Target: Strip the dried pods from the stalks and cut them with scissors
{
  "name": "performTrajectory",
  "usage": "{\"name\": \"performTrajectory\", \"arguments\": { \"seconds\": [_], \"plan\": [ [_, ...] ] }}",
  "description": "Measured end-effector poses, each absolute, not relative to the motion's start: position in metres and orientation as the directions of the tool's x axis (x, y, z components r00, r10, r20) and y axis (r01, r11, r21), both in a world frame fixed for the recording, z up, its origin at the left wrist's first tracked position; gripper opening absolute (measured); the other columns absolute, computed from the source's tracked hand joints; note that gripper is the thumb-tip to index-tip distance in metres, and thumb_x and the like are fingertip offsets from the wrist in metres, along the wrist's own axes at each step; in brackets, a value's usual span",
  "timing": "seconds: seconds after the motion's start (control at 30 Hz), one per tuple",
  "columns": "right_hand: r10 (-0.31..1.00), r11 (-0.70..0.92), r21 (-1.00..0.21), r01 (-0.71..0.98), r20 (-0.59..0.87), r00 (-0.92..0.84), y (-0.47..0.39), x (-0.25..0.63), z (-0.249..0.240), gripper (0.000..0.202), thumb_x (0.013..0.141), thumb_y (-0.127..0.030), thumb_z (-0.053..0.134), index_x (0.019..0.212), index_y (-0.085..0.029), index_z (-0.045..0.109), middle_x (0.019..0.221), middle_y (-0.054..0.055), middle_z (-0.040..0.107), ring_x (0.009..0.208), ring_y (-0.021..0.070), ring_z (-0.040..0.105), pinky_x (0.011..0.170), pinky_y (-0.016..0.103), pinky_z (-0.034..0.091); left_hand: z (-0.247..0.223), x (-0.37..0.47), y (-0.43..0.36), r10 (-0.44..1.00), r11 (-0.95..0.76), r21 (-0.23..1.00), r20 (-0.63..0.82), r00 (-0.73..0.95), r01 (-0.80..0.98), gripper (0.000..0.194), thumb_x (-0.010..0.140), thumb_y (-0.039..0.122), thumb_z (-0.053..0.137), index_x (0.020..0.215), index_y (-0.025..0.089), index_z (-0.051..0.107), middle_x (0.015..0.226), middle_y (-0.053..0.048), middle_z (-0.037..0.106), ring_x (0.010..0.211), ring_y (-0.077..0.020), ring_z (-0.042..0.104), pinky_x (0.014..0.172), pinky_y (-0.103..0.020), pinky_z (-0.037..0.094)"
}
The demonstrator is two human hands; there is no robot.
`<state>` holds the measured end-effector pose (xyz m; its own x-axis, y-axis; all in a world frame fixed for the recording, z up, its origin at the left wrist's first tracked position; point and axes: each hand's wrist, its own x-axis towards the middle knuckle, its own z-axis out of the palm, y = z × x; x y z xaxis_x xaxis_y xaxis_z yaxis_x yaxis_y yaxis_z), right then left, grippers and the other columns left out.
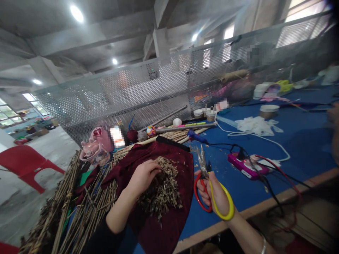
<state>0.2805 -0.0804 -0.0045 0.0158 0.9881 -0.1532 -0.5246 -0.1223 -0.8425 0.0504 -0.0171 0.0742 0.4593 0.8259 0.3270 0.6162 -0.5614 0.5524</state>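
A dark red cloth (182, 208) lies over the blue table, bearing a heap of dry, crumbled plant bits (165, 192). My left hand (144, 176) rests at the heap's upper left, its fingers curled down against the bits; what they hold, if anything, is hidden. To the right of the cloth, my right hand (218, 197) holds scissors (202, 162) with one red and one yellow handle loop. Their blades point up and away from me, slightly apart.
Bundles of thin sticks (82, 211) lie at the left. A purple power strip (247, 167) with cables sits at right. Behind are a blue glue gun (197, 137), yarn balls, a pink basket (95, 157), white gloves (258, 125) and a perforated metal screen (127, 95).
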Motion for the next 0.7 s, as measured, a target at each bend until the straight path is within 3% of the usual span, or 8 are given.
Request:
{"name": "performTrajectory", "arguments": {
  "seconds": [0.1,0.27,0.4,0.5,0.6,0.7],
  "plan": [
    [0.987,-0.133,-0.838,-0.530,-0.163,0.010,-0.079,0.281,-0.003,0.057,0.068,-0.074,0.045,0.095,-0.024,0.046,0.052,-0.009,0.037,0.034,0.0034,0.023,0.027,0.013,0.020,0.058,0.037,-0.026,0.870,-0.490,0.659,0.409,0.276,0.570,0.011,0.074,0.026,0.061,0.078,0.026,0.071,0.081,-0.005,0.070,0.077,-0.0199,0.063,0.077,-0.030,0.047],
    [0.986,-0.135,-0.844,-0.520,-0.165,0.012,-0.081,0.281,-0.004,0.055,0.070,-0.074,0.043,0.095,-0.025,0.046,0.053,-0.008,0.036,0.035,0.0038,0.022,0.028,0.013,0.020,0.038,0.037,-0.035,0.937,-0.343,0.829,0.337,0.093,0.442,0.012,0.070,0.028,0.065,0.079,0.025,0.072,0.084,-0.004,0.072,0.081,-0.0218,0.065,0.082,-0.033,0.047],
    [0.989,-0.144,-0.874,-0.465,-0.147,-0.029,-0.081,0.280,-0.003,0.056,0.071,-0.075,0.039,0.096,-0.025,0.045,0.055,-0.008,0.035,0.035,0.0044,0.021,0.028,0.014,0.019,0.043,0.035,-0.034,0.907,-0.319,0.868,0.396,-0.142,0.381,0.017,0.073,0.033,0.061,0.080,0.021,0.071,0.083,-0.004,0.071,0.080,-0.0194,0.064,0.081,-0.030,0.047],
    [0.990,-0.086,-0.944,-0.319,-0.046,-0.130,-0.068,0.274,0.017,0.056,0.072,-0.072,0.043,0.100,-0.024,0.045,0.057,-0.007,0.037,0.037,0.0046,0.024,0.030,0.015,0.021,0.049,0.033,-0.028,0.881,-0.342,0.878,0.423,-0.210,0.334,0.021,0.075,0.035,0.059,0.084,0.019,0.070,0.080,-0.004,0.070,0.075,-0.0169,0.063,0.075,-0.026,0.046],
    [0.972,0.114,-0.987,-0.111,0.134,-0.191,-0.042,0.258,0.054,0.055,0.071,-0.067,0.051,0.102,-0.022,0.048,0.058,-0.007,0.038,0.039,0.0050,0.026,0.033,0.016,0.022,0.048,0.034,-0.022,0.871,-0.358,0.904,0.413,-0.266,0.233,0.026,0.080,0.038,0.054,0.089,0.017,0.066,0.065,0.000,0.062,0.059,-0.0118,0.055,0.060,-0.021,0.043],
    [0.936,0.319,-0.941,0.115,0.293,-0.197,-0.017,0.233,0.079,0.046,0.069,-0.054,0.062,0.097,-0.019,0.053,0.059,-0.006,0.042,0.046,0.0065,0.034,0.040,0.018,0.030,0.043,0.039,-0.020,0.878,-0.332,0.937,0.349,-0.328,0.108,0.030,0.082,0.043,0.050,0.089,0.017,0.062,0.054,0.004,0.047,0.050,-0.0088,0.043,0.050,-0.019,0.034]
  ]
}}
